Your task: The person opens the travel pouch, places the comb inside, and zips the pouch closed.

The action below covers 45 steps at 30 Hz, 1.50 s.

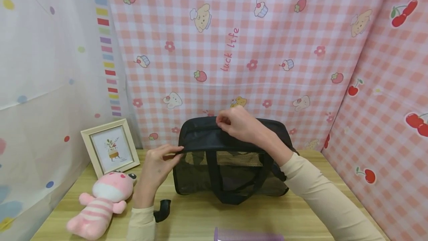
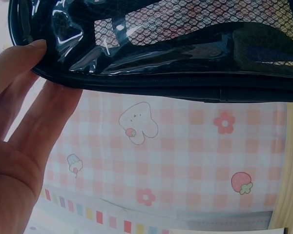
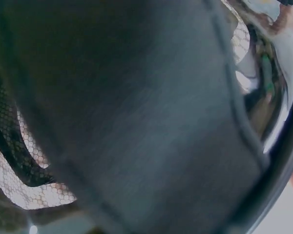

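A black bag (image 1: 200, 177) with see-through mesh sides and a looped strap handle (image 1: 234, 198) stands upright on the table. My left hand (image 1: 158, 166) pinches its upper left corner between thumb and fingers. The left wrist view shows this hand (image 2: 19, 131) at the rounded corner, where a zipper (image 2: 151, 84) runs along the edge. My right hand (image 1: 239, 124) is at the bag's top, fingers curled in a pinch; the exact part between the fingertips is hidden. In the right wrist view a broad black strap (image 3: 136, 107) fills most of the picture.
A pink striped plush toy (image 1: 100, 211) lies at the left, before a framed picture (image 1: 110, 148). Near my left wrist is a small curved black object (image 1: 162, 210). A purple ridged item (image 1: 249, 235) lies at the front edge. Patterned cloth (image 1: 267, 47) hangs behind.
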{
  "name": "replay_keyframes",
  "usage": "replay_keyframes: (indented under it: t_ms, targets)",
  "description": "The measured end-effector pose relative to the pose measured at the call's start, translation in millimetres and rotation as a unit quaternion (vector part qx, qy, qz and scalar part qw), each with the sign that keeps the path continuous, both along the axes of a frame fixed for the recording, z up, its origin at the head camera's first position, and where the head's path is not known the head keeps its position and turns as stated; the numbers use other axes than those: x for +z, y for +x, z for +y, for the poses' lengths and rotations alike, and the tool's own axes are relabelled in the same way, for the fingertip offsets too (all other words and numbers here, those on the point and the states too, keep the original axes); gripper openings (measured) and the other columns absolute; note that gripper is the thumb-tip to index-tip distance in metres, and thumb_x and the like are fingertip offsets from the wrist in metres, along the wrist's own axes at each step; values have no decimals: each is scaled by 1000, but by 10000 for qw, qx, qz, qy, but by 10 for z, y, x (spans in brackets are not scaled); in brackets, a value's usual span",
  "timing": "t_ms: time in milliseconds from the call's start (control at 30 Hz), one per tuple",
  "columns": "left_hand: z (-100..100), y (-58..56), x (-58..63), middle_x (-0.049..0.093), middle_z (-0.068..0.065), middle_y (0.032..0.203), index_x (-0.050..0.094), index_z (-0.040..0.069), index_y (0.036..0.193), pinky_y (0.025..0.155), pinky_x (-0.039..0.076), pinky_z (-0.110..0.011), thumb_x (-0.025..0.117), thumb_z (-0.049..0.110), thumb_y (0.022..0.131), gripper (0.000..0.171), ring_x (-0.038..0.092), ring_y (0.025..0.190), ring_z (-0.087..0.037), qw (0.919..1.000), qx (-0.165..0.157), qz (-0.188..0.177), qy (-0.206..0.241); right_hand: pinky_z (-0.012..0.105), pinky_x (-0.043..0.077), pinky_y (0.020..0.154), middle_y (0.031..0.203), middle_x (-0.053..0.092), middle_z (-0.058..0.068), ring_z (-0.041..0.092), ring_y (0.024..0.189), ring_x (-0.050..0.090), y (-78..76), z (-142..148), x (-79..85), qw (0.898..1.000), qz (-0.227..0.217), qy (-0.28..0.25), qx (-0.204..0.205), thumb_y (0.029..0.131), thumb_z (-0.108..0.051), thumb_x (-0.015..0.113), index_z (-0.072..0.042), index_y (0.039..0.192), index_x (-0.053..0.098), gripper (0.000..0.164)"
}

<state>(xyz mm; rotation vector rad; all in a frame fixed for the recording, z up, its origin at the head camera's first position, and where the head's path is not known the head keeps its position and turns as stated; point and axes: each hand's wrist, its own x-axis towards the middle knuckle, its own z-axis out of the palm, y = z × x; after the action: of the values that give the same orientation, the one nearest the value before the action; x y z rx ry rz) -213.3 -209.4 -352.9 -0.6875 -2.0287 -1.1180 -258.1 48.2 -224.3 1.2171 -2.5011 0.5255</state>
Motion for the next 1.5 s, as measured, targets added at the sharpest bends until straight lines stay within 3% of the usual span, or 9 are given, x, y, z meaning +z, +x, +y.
replay_keyframes:
  t_ms: [633, 1500]
  targets:
    - [12, 17, 25, 71, -1, 88, 76, 7, 94, 69, 57, -20, 75, -9, 75, 25, 67, 80, -14, 9999, 91, -120, -43, 23, 55, 67, 85, 68, 4, 9, 73, 63, 0, -140, 26, 9997, -205, 111, 4, 92, -5, 61, -2, 96, 71, 11]
    - [24, 14, 11, 71, -2, 87, 76, 6, 92, 66, 58, -23, 76, -10, 74, 25, 68, 78, -15, 9999, 117, -36, 36, 21, 53, 62, 78, 67, 1, 7, 66, 60, -59, -346, 54, 9994, 84, 255, 223, 92, -6, 61, -2, 91, 72, 12]
